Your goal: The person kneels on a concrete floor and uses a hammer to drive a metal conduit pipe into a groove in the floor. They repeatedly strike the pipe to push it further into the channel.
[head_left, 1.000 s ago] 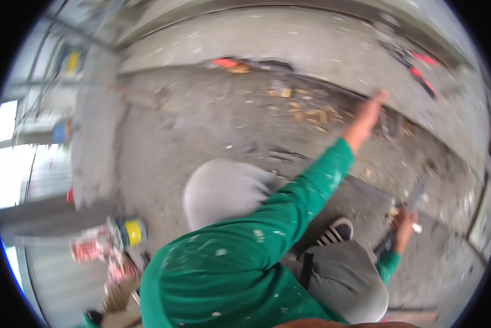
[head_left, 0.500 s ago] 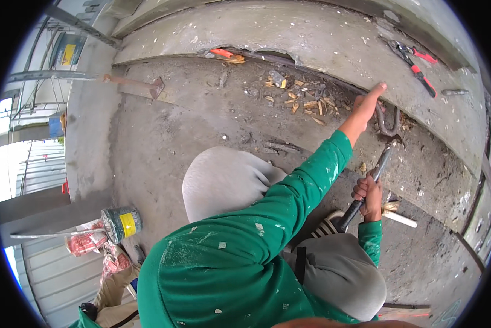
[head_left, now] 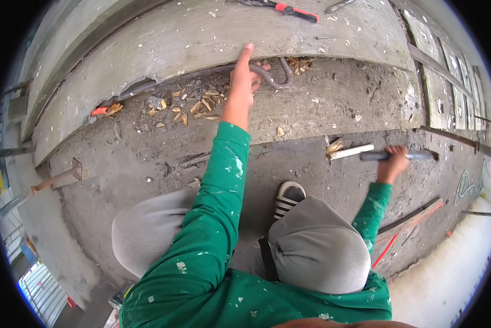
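Overall, a rough grey floor, stained and gritty, occupies the middle of the frame. Across the top curves a long, flat plank, pale-flecked, with a ragged notch in its lower edge at upper left. Right of centre is a hammer, its straight grey shaft ending in a dark sleeve; the right hand holds it roughly level, fingers wrapped round it. At upper centre is a bent rod, dull metal curved into a U; the left hand touches its left limb with curled fingers, thumb stretched apart over the plank. Whether this grip is closed cannot be told. Left of that hand scatter splintered wood chips.
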Motion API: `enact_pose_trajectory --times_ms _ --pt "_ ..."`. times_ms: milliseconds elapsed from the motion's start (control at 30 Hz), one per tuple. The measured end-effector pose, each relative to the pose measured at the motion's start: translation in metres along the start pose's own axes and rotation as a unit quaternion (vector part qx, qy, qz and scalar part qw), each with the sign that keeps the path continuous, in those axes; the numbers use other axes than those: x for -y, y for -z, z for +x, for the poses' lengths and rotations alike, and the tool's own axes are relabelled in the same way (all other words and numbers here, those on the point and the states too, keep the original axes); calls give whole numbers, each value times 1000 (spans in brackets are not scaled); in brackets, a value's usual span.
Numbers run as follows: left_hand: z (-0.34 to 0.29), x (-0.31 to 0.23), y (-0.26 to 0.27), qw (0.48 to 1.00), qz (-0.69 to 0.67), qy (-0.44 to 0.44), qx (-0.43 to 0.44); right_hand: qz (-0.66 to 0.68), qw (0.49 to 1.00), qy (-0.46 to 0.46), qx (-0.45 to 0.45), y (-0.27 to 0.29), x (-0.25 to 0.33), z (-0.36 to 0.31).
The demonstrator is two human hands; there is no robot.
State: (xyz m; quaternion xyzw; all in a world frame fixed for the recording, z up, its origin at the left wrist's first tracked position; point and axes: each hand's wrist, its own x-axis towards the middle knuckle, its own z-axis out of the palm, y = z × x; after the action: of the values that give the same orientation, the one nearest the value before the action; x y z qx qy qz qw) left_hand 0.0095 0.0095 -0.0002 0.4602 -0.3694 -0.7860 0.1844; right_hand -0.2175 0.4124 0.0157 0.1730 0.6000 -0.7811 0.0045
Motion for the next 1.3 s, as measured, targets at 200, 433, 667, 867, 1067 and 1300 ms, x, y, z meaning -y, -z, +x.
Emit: enact_pose_trajectory --times_ms 200,433,667,867,1067,1300 --pt "23 16 9 999 7 29 17 -302 847 -214 381 -85 -92 -175" --pt "8 1 12 1000 -6 20 1 -198 923 -167 283 -9 0 -110" --pt "0 -3 5 1000 -3 14 -3 67 989 -76 106 17 27 9" --pt "16 4 5 999 17 29 19 -266 783 -374 420 -94 -85 -209" --pt "7 -3 7 1000 2 23 9 -289 867 -279 294 -17 -27 -144" --pt "12 2 11 999 -4 35 13 61 990 -91 88 63 65 22"
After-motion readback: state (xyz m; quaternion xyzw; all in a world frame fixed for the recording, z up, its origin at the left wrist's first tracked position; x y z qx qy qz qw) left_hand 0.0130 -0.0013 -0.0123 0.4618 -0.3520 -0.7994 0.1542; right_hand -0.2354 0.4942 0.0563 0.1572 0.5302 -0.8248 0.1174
